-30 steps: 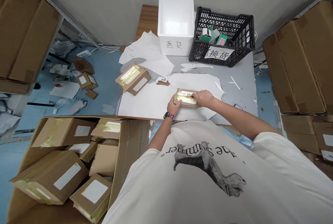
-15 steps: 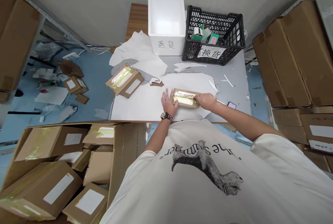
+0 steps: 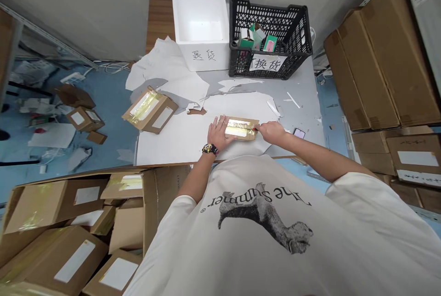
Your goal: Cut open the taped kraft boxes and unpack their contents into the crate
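Cardboard parcel (image 3: 241, 128) now straighter, left hand (image 3: 217, 133) spread (fingers splayed)

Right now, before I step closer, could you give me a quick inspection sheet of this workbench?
Surface: white paper sheet over a grey table.
Job's things: taped cardboard parcel.
Hands: left hand open, fingers on the parcel's left end; right hand at its right end, with a tiny red item at the fingertips, unclear.
Clutter: paper offcuts, second taped parcel, phone, white foam box, black plastic crate.
Cables: white cables on the floor, left of the table.
Surroundings: stacked cartons, open carton of parcels, blue floor.
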`<state>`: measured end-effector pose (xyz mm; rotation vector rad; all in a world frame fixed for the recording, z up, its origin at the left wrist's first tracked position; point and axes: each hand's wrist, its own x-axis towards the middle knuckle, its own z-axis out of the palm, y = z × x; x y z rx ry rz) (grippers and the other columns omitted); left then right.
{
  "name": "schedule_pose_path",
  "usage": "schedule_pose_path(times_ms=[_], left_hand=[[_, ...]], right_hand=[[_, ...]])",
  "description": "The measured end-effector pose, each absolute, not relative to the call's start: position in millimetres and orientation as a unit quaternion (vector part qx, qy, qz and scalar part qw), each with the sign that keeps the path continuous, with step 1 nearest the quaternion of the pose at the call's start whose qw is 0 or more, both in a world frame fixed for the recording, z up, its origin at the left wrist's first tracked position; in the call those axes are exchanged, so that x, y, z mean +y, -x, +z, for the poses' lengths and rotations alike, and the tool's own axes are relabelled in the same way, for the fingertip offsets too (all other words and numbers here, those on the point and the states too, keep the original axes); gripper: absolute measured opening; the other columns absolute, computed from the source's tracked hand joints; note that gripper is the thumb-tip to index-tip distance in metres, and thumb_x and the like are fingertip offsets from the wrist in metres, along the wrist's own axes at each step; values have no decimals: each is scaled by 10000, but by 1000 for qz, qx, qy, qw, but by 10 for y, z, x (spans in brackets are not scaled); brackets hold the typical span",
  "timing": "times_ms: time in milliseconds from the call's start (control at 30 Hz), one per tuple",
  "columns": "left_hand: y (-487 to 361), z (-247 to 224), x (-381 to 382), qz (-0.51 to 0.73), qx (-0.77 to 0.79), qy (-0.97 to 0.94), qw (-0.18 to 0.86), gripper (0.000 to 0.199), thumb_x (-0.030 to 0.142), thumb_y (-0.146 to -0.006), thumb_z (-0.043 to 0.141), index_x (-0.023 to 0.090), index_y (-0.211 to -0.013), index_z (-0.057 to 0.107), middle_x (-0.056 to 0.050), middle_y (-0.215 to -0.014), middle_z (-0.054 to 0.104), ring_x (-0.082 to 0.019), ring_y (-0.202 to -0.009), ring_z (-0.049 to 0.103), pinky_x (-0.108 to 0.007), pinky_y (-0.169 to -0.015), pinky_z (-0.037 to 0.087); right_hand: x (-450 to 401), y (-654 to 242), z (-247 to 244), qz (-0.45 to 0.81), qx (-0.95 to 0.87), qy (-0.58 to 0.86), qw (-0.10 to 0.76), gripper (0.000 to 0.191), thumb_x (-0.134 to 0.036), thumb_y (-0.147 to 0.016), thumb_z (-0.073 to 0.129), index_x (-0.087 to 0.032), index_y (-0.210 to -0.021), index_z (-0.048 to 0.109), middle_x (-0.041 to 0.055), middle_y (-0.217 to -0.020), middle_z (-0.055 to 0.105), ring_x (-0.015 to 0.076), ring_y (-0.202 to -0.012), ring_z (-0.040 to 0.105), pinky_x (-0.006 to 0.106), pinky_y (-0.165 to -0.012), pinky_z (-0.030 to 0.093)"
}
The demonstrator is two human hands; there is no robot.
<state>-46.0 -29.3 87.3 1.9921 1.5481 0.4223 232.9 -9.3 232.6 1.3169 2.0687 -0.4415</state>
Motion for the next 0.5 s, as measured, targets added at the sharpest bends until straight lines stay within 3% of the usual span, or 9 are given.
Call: schedule_pose_path(times_ms=[200,500], left_hand=[[456,895,-301,149,589,-744,279,1080,710,-952,817,287,-1863,420,-129,-1920,368,-470,-1820,188,-632,-1458,184],[477,941,-297,112,596,-748,271,1100,723,-953,810,291,-1875,394,-121,-1930,342,-478,-1825,153,-649,-1452,200]], right_hand=[[-138,-2570,2329,-165,781,-507,326,552,-103,-1083,528,-218,-1607,661,210,-1313,839,348,-1263,806,392,-990,527],[-228,-2672,2389,-163,768,-516,342,469,-54,-1074,486,-159,-1482,692,224,-1290,830,352,-1216,813,390,-912,507]])
